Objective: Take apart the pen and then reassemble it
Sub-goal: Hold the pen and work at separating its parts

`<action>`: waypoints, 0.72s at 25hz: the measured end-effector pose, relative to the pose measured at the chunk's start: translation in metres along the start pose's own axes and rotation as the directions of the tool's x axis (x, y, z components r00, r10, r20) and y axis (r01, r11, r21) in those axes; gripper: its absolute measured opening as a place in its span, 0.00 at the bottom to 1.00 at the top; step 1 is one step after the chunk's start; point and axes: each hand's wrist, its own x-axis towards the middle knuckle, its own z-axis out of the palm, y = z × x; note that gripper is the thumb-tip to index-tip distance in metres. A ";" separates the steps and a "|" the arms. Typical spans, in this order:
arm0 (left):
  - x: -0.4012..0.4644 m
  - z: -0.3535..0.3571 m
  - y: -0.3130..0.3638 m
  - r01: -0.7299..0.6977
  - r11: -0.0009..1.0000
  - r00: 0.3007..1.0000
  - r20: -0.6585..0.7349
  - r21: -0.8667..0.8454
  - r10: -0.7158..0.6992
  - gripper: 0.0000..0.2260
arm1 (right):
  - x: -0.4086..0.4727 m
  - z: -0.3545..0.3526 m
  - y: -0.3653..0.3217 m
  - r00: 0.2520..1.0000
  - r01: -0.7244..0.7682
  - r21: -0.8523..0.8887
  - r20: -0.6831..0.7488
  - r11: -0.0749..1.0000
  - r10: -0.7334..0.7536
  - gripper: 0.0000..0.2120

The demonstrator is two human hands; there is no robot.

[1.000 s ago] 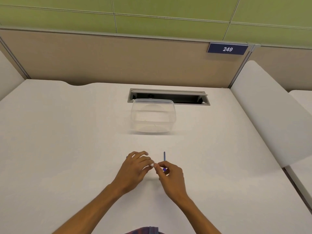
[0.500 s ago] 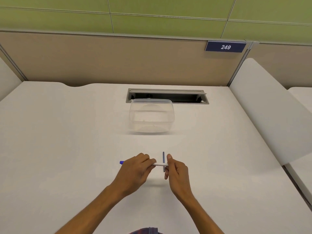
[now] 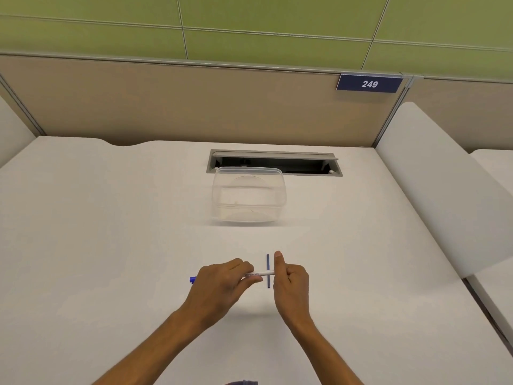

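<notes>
A white pen barrel (image 3: 259,273) is held level just above the white desk (image 3: 111,232), in the near middle. My left hand (image 3: 219,284) is closed around its left half, and the blue end (image 3: 192,279) sticks out past the hand on the left. My right hand (image 3: 290,284) meets the barrel's right end with curled fingers and the thumb pointing up; that end is hidden inside the hand. A thin blue refill (image 3: 268,262) lies on the desk, pointing away from me, and passes behind the barrel between my hands.
An empty clear plastic container (image 3: 248,198) stands behind the hands. Just beyond it is an open cable slot (image 3: 305,163) in the desk. A beige partition closes the back, and a white divider (image 3: 444,190) runs along the right edge.
My hands have drawn apart and the white barrel now shows level between them, its blue end sticking out to the left. The refill has not moved on the desk.
</notes>
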 end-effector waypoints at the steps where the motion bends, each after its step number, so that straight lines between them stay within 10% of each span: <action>1: 0.000 -0.003 0.000 -0.001 1.000 1.000 0.007 -0.002 0.001 0.10 | 0.000 0.000 -0.001 1.000 0.018 0.023 0.012 1.000 -0.018 0.29; 6: 0.007 -0.016 0.000 0.110 0.970 0.988 0.134 -0.218 -0.082 0.14 | -0.005 -0.001 -0.013 0.985 0.171 0.113 -0.017 0.979 -0.170 0.29; 10: 0.020 -0.035 -0.004 0.366 0.757 0.894 0.431 -0.542 -0.123 0.14 | -0.005 -0.006 -0.020 0.921 0.391 0.091 -0.035 0.916 -0.389 0.29; 15: 0.034 -0.061 -0.012 0.620 0.522 0.634 0.766 -0.586 0.107 0.17 | 0.000 -0.018 -0.038 0.546 0.833 -0.119 0.026 0.540 -0.837 0.32; 18: 0.037 -0.063 -0.010 0.595 0.581 0.687 0.727 -0.554 -0.010 0.16 | 0.000 -0.020 -0.045 0.630 0.768 -0.160 0.014 0.620 -0.777 0.30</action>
